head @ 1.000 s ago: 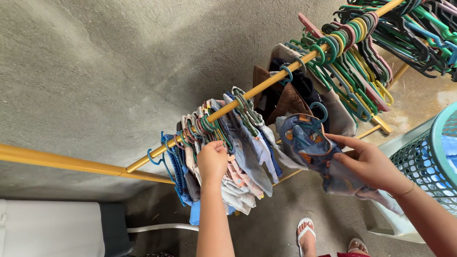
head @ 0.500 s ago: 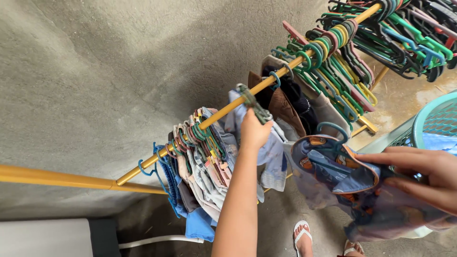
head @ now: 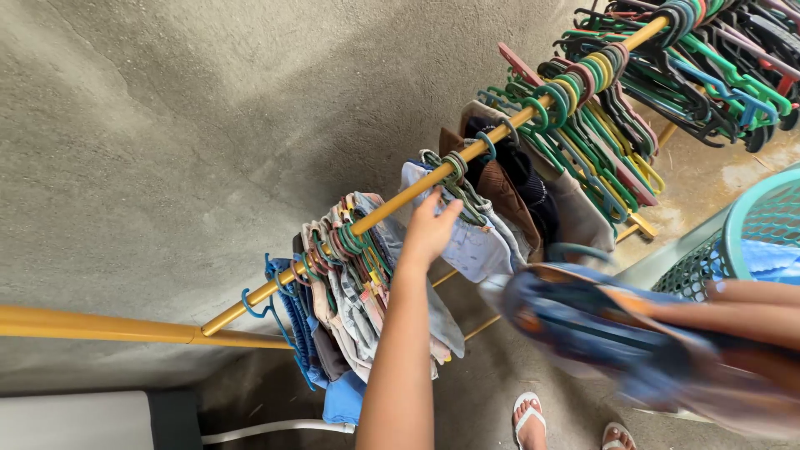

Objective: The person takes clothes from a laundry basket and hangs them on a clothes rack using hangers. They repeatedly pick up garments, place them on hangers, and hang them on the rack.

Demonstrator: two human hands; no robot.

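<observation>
Reaching left hand point(head: 429, 227) fingers loose at rail point(head: 392, 202), right hand point(head: 754, 312) gripping blue garment point(head: 600, 333)

Right hand point(head: 754, 304) blurred by motion, cut off at the 3 o'clock edge; grip not readable; blue patterned garment point(head: 600, 333) it carries smeared too, print unreadable, lower part running off toward 5 o'clock; teal hanger hook point(head: 575, 250) on it only partly seen. Left hand point(head: 429, 229) fingertips hidden among the hung clothes point(head: 467, 242); contact with the yellow rail point(head: 392, 204) cannot be told. Green basket point(head: 750, 242) cropped at 3 o'clock; contents mostly hidden. Empty hangers point(head: 667, 58) cut off at 1 o'clock. Sandalled feet point(head: 533, 417) cropped at 6 o'clock; white box point(head: 75, 421) cropped at 7 o'clock.
</observation>
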